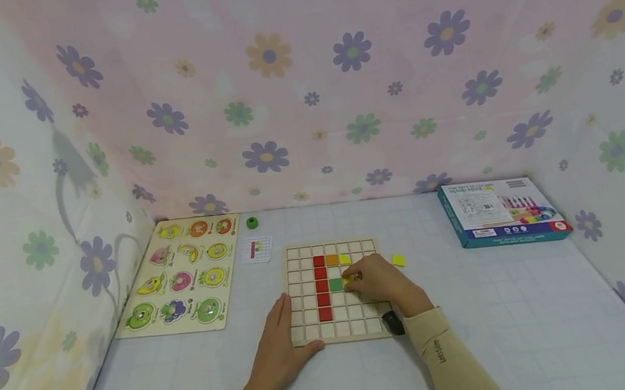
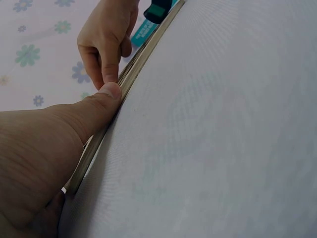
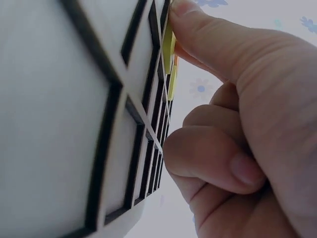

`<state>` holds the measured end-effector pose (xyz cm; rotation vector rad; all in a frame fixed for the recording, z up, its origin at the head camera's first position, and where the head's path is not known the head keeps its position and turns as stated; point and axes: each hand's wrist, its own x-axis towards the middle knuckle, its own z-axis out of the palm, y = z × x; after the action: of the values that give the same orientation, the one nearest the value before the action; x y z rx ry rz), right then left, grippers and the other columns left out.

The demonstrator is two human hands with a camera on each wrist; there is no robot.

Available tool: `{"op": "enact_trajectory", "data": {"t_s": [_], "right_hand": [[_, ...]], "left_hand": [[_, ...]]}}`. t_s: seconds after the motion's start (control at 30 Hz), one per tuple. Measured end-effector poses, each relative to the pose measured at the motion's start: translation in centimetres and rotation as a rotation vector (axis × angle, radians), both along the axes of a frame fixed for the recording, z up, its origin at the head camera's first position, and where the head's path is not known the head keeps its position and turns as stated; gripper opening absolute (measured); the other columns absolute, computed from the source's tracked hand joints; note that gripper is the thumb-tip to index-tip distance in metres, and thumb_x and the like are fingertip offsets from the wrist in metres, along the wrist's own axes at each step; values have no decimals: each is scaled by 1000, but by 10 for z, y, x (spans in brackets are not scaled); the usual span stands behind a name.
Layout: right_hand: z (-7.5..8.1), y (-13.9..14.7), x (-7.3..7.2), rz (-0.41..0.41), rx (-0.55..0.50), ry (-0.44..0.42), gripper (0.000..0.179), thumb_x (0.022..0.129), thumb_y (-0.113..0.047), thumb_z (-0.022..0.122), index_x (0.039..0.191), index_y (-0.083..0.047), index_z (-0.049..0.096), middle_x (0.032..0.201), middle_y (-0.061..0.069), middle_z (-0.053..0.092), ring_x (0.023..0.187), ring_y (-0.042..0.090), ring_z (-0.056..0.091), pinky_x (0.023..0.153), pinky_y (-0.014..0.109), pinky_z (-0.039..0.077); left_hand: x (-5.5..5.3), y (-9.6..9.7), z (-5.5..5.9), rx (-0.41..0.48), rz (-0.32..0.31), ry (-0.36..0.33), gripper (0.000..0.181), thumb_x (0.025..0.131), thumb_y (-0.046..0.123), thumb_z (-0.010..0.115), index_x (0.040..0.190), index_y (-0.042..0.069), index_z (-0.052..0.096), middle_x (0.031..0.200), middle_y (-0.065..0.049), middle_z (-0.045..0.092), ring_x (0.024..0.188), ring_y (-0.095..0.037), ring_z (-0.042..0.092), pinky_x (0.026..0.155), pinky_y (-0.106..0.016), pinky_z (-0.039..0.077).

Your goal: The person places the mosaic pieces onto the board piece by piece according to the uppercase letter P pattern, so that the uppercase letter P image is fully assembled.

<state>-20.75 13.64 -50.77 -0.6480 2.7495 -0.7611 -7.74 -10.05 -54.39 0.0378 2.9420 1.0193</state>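
Note:
A wooden grid board (image 1: pixel 313 333) lies on the white-covered table. It holds a column of several red square tiles (image 1: pixel 322 286), an orange tile (image 1: pixel 332 260), a yellow tile (image 1: pixel 345 259) and a green tile (image 1: pixel 335 285). My right hand (image 1: pixel 381 282) pinches another yellow tile (image 3: pixel 169 47) at the board, just right of the green one; the fingers hide much of it. At the board's near left corner my left hand (image 1: pixel 278 346) rests with straight fingers along the left side and its thumb (image 2: pixel 101 101) against the front edge. One loose yellow tile (image 1: pixel 398 260) lies right of the board.
A small card with a coloured grid pattern (image 1: pixel 257 249) lies behind the board at left, near a green bead-like piece (image 1: pixel 252 223). A fruit puzzle board (image 1: pixel 180 277) is at far left and a flat box (image 1: pixel 503 211) at back right. Flowered cloth walls surround the table.

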Motion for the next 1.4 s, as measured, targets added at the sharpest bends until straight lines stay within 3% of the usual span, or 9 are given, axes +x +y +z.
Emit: {"op": "enact_trajectory", "data": {"t_s": [0.17, 0.4, 0.57, 0.7, 0.87, 1.07, 1.4], "right_hand": [[2, 6, -1, -41, 6, -7, 35, 86, -36, 82, 117, -19, 79, 80, -7, 69, 69, 10, 49, 60, 25, 43], [10, 30, -3, -95, -103, -85, 40, 89, -32, 80, 126, -16, 75, 67, 0, 57, 61, 13, 42, 54, 25, 37], [15, 50, -6, -193, -112, -135, 44, 90, -33, 79, 130, -17, 72, 65, -2, 45, 62, 14, 37, 53, 26, 33], [11, 73, -8, -254, -116, -127, 45, 90, -33, 79, 131, -17, 71, 63, -2, 36, 60, 15, 33, 52, 28, 31], [2, 103, -7, -314, -119, -131, 48, 88, -34, 80, 132, -17, 71, 62, -2, 35, 59, 15, 32, 55, 29, 32], [-8, 122, -11, -396, -127, -179, 48, 87, -33, 81, 132, -20, 71, 70, 0, 45, 72, 18, 44, 63, 29, 36], [-19, 121, -17, -368, -90, -162, 48, 88, -34, 79, 131, -14, 71, 72, 2, 49, 75, 19, 47, 65, 30, 37]], "left_hand": [[-2, 1, 1, 5, -5, 2, 121, 75, 57, 85, 163, 5, 20, 169, -14, 24, 155, -33, 28, 122, -49, 37], [-3, 2, 4, 4, -2, 11, 121, 74, 55, 86, 163, 5, 21, 168, -14, 25, 154, -33, 29, 122, -49, 37], [-2, 2, 5, 4, 7, -3, 122, 74, 55, 87, 163, 6, 21, 169, -13, 24, 155, -32, 27, 123, -48, 36], [-1, 2, 4, 7, 10, -13, 122, 73, 56, 86, 163, 7, 20, 169, -12, 24, 156, -31, 27, 123, -48, 36], [2, 2, 0, 7, 8, -28, 123, 73, 58, 86, 164, 8, 19, 169, -12, 23, 156, -32, 27, 123, -48, 36], [1, 1, -1, 2, 5, -8, 122, 74, 59, 84, 164, 9, 18, 170, -11, 23, 156, -30, 26, 123, -47, 36], [2, 1, 0, 10, 14, -29, 122, 74, 57, 86, 164, 9, 18, 170, -11, 23, 155, -31, 28, 122, -48, 37]]}}
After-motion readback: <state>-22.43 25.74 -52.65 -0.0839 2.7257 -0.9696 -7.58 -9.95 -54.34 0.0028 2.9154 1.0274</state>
